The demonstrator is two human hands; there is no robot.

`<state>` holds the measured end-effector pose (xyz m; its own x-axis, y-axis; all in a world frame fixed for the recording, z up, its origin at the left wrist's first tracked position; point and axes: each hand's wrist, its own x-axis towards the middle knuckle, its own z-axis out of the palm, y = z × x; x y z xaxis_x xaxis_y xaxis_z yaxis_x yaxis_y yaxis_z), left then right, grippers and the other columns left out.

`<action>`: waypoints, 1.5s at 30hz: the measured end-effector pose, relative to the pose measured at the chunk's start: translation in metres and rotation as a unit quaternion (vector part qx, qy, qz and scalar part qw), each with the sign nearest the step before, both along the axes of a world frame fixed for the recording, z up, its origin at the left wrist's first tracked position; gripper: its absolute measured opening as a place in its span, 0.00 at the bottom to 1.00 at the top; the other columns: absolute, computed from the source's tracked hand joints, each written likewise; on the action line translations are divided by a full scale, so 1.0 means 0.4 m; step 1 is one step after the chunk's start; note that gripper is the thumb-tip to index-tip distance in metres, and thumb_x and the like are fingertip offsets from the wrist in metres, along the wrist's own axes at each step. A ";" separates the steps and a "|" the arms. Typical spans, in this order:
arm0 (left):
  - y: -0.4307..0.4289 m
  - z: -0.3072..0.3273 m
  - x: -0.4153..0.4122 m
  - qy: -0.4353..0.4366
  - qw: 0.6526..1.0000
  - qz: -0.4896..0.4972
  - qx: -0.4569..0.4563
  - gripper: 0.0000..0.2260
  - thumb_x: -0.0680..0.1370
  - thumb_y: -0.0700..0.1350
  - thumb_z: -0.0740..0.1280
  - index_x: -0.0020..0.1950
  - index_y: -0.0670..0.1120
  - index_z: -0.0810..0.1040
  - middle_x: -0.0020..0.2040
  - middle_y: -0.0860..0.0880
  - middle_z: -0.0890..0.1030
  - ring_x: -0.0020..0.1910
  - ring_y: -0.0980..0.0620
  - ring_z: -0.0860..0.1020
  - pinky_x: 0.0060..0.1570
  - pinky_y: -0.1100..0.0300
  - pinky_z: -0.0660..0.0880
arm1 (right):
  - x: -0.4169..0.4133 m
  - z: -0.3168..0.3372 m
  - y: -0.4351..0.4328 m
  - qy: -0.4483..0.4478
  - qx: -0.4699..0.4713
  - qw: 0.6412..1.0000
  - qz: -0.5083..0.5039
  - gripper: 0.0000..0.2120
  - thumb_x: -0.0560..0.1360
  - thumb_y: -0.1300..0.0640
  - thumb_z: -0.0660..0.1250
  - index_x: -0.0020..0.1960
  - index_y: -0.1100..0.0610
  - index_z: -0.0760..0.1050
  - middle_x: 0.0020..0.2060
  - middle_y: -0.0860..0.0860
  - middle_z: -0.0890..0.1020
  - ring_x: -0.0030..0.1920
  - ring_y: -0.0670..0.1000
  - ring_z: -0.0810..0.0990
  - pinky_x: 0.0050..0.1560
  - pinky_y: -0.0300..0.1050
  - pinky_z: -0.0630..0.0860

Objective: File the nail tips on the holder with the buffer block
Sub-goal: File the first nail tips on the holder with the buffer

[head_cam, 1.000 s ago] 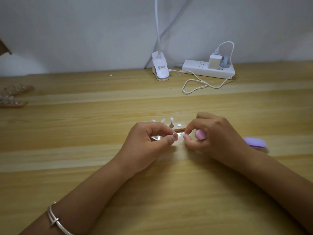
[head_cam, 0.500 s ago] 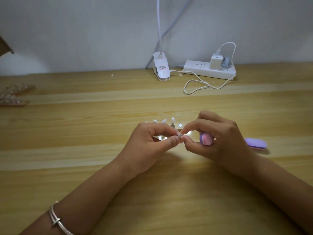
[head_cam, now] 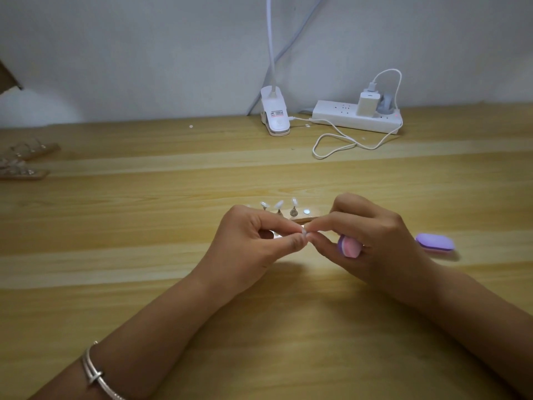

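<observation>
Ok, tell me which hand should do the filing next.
Right. The right hand holds the buffer block in its curled fingers, close beside the nail tip that the left hand pinches.

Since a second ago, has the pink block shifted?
Yes: the pink block has moved slightly toward the person and closer to the purple pad, which stays put.
</observation>
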<state>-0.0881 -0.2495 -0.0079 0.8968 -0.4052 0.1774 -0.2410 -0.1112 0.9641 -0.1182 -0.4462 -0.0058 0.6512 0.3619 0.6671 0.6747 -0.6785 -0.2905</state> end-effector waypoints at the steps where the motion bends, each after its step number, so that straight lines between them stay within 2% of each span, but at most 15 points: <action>1: 0.001 0.001 -0.001 0.000 1.000 0.004 -0.002 0.05 0.69 0.47 0.76 0.42 0.48 0.87 0.35 0.32 0.80 0.31 0.43 0.68 0.32 0.43 0.68 | 0.000 0.000 0.001 -0.002 0.002 1.000 0.001 0.04 0.73 0.64 0.73 0.45 0.64 0.85 0.35 0.52 0.74 0.38 0.44 0.67 0.41 0.33 0.66; 6: 0.003 0.006 0.004 -0.002 1.000 -0.003 -0.023 0.04 0.69 0.44 0.77 0.43 0.48 0.87 0.37 0.36 0.83 0.34 0.43 0.72 0.34 0.43 0.71 | -0.002 0.010 0.002 0.038 0.031 0.999 0.004 0.05 0.74 0.59 0.73 0.48 0.60 0.84 0.38 0.46 0.71 0.38 0.43 0.67 0.42 0.32 0.67; 10: 0.001 0.011 0.003 0.009 0.999 0.001 -0.049 0.05 0.69 0.44 0.77 0.43 0.47 0.87 0.40 0.49 0.86 0.40 0.56 0.81 0.58 0.55 0.73 | -0.007 0.027 -0.020 0.166 0.129 0.978 -0.012 0.13 0.72 0.50 0.63 0.56 0.50 0.73 0.38 0.41 0.70 0.39 0.44 0.70 0.41 0.34 0.68; 14: -0.001 0.010 0.000 0.019 0.999 0.006 -0.045 0.06 0.67 0.45 0.77 0.42 0.48 0.88 0.40 0.49 0.86 0.41 0.60 0.81 0.63 0.54 0.70 | -0.001 0.014 -0.037 0.277 0.200 0.940 0.013 0.06 0.76 0.56 0.54 0.53 0.51 0.64 0.36 0.40 0.70 0.36 0.44 0.65 0.40 0.43 0.65; 18: -0.001 0.014 -0.001 0.021 0.999 0.004 -0.040 0.05 0.67 0.44 0.78 0.42 0.47 0.88 0.42 0.36 0.84 0.41 0.50 0.78 0.65 0.50 0.71 | -0.010 0.003 -0.028 0.214 0.131 0.966 0.056 0.05 0.82 0.56 0.59 0.57 0.49 0.67 0.47 0.37 0.73 0.47 0.45 0.75 0.51 0.36 0.70; 20: 0.001 0.012 -0.001 0.032 0.999 -0.001 -0.044 0.05 0.68 0.40 0.78 0.43 0.46 0.87 0.43 0.35 0.84 0.40 0.46 0.74 0.57 0.48 0.74 | -0.012 0.000 -0.025 0.131 0.067 0.987 0.067 0.09 0.81 0.58 0.64 0.61 0.54 0.74 0.55 0.47 0.75 0.56 0.48 0.76 0.58 0.35 0.71; 23: 0.000 0.011 0.002 0.034 0.998 0.006 -0.044 0.06 0.68 0.38 0.78 0.43 0.46 0.87 0.42 0.39 0.85 0.38 0.45 0.73 0.43 0.51 0.70 | -0.007 -0.004 -0.024 0.074 0.062 0.994 0.046 0.12 0.78 0.62 0.68 0.62 0.60 0.79 0.53 0.54 0.76 0.54 0.47 0.77 0.57 0.37 0.73; 26: 0.002 0.011 0.003 0.027 0.998 0.009 -0.049 0.06 0.66 0.40 0.79 0.42 0.45 0.87 0.40 0.43 0.85 0.37 0.50 0.78 0.42 0.59 0.74 | -0.009 -0.002 -0.020 0.043 0.082 0.995 0.025 0.13 0.76 0.65 0.72 0.61 0.62 0.79 0.50 0.54 0.80 0.48 0.51 0.79 0.52 0.46 0.77; 30: 0.005 0.007 0.005 0.022 0.999 0.012 -0.043 0.08 0.65 0.43 0.80 0.43 0.46 0.87 0.41 0.38 0.84 0.39 0.45 0.77 0.42 0.53 0.71 | -0.023 -0.005 -0.003 0.021 0.051 0.995 0.080 0.08 0.77 0.65 0.70 0.56 0.63 0.82 0.52 0.55 0.81 0.52 0.51 0.82 0.57 0.42 0.77; 33: 0.003 0.009 0.006 0.014 0.999 0.002 -0.052 0.06 0.67 0.39 0.79 0.42 0.46 0.87 0.39 0.44 0.86 0.36 0.52 0.79 0.40 0.61 0.74 | -0.010 0.000 -0.015 0.007 0.071 0.997 0.035 0.09 0.76 0.66 0.71 0.56 0.63 0.83 0.50 0.56 0.82 0.51 0.52 0.82 0.55 0.45 0.78; 35: 0.000 0.009 0.003 0.012 0.999 0.005 -0.047 0.06 0.67 0.40 0.79 0.42 0.48 0.88 0.37 0.40 0.84 0.31 0.49 0.73 0.35 0.59 0.70 | -0.007 -0.001 -0.022 0.008 0.075 0.997 0.027 0.10 0.76 0.67 0.72 0.57 0.64 0.83 0.50 0.56 0.82 0.51 0.52 0.83 0.54 0.46 0.79; 37: 0.001 0.006 0.001 0.015 0.999 0.009 -0.042 0.06 0.67 0.45 0.78 0.42 0.49 0.87 0.32 0.36 0.78 0.28 0.45 0.61 0.31 0.54 0.59 | -0.013 -0.011 -0.017 0.008 0.051 0.997 0.060 0.12 0.76 0.69 0.71 0.58 0.63 0.83 0.51 0.56 0.82 0.51 0.52 0.83 0.54 0.44 0.79; 39: 0.003 0.005 0.002 0.021 0.999 0.012 -0.040 0.07 0.67 0.47 0.78 0.43 0.49 0.87 0.31 0.34 0.77 0.28 0.45 0.58 0.30 0.48 0.56 | -0.018 -0.016 -0.011 0.001 0.028 0.996 0.088 0.13 0.76 0.69 0.69 0.59 0.62 0.82 0.52 0.57 0.81 0.50 0.54 0.83 0.54 0.44 0.79; 43: -0.004 0.004 0.005 0.016 0.999 0.015 -0.047 0.04 0.69 0.42 0.78 0.43 0.47 0.87 0.31 0.48 0.80 0.29 0.50 0.63 0.32 0.51 0.61 | -0.002 -0.009 -0.024 -0.012 0.049 0.998 0.045 0.13 0.76 0.70 0.69 0.59 0.63 0.82 0.51 0.57 0.82 0.51 0.53 0.83 0.54 0.45 0.79; 45: -0.002 -0.002 0.005 0.010 0.999 0.016 -0.039 0.04 0.69 0.42 0.78 0.43 0.47 0.87 0.30 0.48 0.79 0.29 0.51 0.64 0.33 0.55 0.61 | -0.007 -0.015 -0.020 -0.009 0.048 0.998 0.046 0.12 0.77 0.70 0.68 0.58 0.63 0.82 0.51 0.58 0.82 0.51 0.53 0.83 0.53 0.46 0.79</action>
